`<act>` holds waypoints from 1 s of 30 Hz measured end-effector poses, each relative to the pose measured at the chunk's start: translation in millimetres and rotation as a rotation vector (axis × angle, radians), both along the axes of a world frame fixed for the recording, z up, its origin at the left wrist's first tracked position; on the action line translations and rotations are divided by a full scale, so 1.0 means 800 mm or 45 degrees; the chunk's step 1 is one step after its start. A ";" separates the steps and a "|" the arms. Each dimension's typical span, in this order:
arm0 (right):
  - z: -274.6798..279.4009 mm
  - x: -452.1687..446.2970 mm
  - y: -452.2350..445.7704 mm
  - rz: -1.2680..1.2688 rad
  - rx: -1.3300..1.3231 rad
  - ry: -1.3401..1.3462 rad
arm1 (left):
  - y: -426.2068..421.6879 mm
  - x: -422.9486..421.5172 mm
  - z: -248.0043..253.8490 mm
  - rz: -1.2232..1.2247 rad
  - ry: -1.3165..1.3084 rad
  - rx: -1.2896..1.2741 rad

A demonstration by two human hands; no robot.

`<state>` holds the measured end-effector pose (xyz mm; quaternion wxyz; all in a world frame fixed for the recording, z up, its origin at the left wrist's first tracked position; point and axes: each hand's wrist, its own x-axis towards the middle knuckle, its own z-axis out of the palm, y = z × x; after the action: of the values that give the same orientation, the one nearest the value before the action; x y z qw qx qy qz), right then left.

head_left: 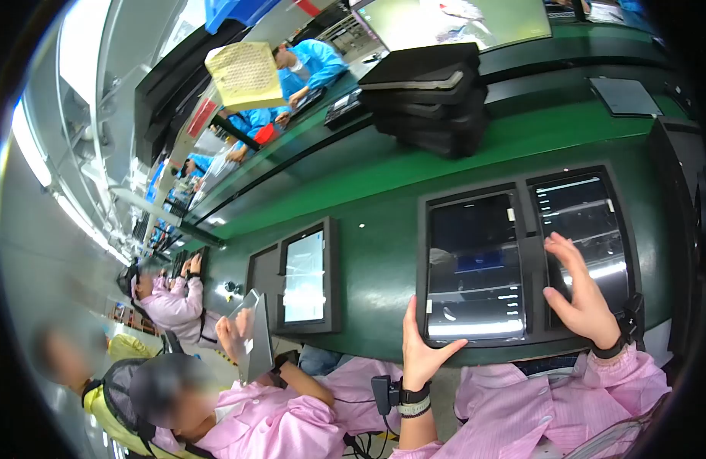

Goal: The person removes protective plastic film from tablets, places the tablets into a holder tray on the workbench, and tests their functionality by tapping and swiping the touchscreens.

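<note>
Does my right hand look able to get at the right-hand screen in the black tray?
Likely yes: the right hand is open over part of the right-hand screen, with nothing seen between them.

The two tablets at the right, the left one and the right one, have smooth, dark, shiny faces, with bright streaks of light on them. The tray around them looks matt black, like foam. The green worktop is smooth and a bit shiny. The stack of black cases at the top looks dull and soft. The pink sleeves at the lower right are thin, wrinkly cloth. The yellow sheet at the upper left looks like paper.
</note>
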<state>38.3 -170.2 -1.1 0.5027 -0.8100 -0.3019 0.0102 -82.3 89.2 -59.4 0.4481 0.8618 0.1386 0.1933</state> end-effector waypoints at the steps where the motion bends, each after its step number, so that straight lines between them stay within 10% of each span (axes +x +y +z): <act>1: 0.003 -0.003 -0.011 -0.066 0.045 -0.005 | -0.005 0.002 -0.003 0.034 -0.007 0.016; 10: -0.050 -0.011 -0.168 -0.906 -0.205 -0.149 | 0.014 -0.009 -0.021 -0.181 -0.071 -0.347; 15: -0.104 -0.009 -0.213 -0.664 0.231 0.417 | -0.011 0.001 -0.009 0.147 -0.180 -0.490; 23: -0.039 0.066 -0.201 -0.499 -0.685 0.186 | 0.002 0.014 -0.033 0.290 -0.108 -0.042; 30: -0.042 0.289 -0.162 -0.861 -0.438 -0.129 | 0.018 0.015 -0.019 0.228 0.066 -0.432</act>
<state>269.5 -300.1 -34.4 0.3188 -0.9358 -0.0361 -0.1459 -70.5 103.8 -74.5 0.5643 0.7627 0.2569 0.1838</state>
